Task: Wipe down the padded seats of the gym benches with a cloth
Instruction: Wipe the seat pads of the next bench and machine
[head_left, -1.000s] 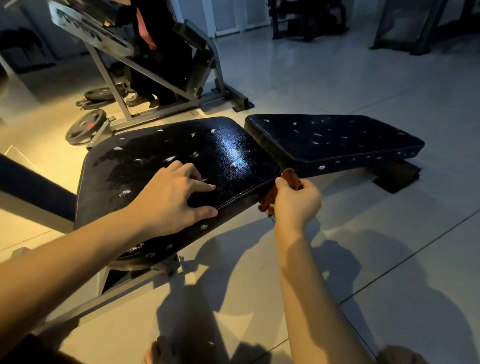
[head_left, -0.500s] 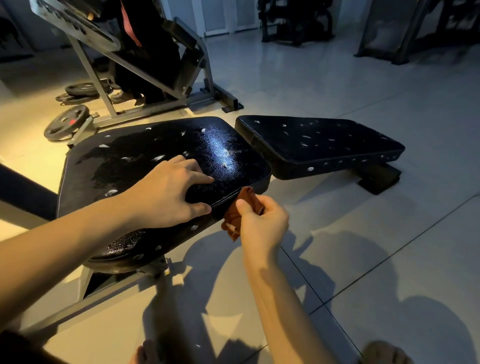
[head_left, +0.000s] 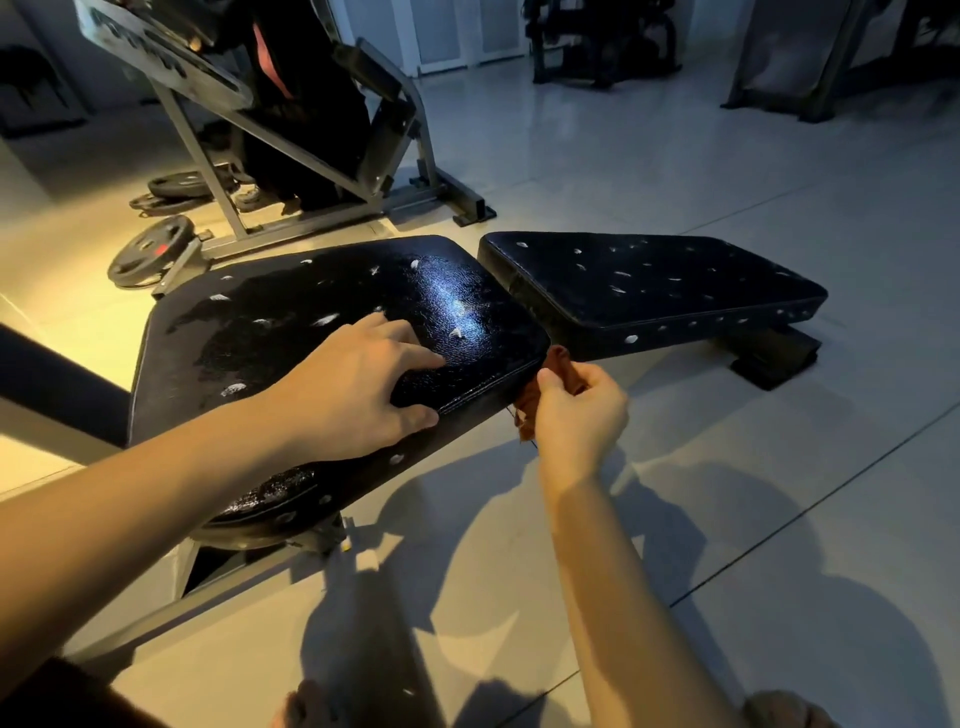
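right hand (head_left: 579, 415) pinches cloth (head_left: 560, 365), seemingly touching seat (head_left: 311, 312)

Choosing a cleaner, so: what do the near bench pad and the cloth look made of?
The near bench pad: looks like black vinyl or faux leather, grainy and glossy where light catches it, with pale torn spots. The cloth: probably woven fabric, rust-brown, matte, with frayed threads at its edge.

Cloth (head_left: 561, 364) mostly hidden in right hand (head_left: 579, 413); feet (head_left: 779, 709) cropped below.
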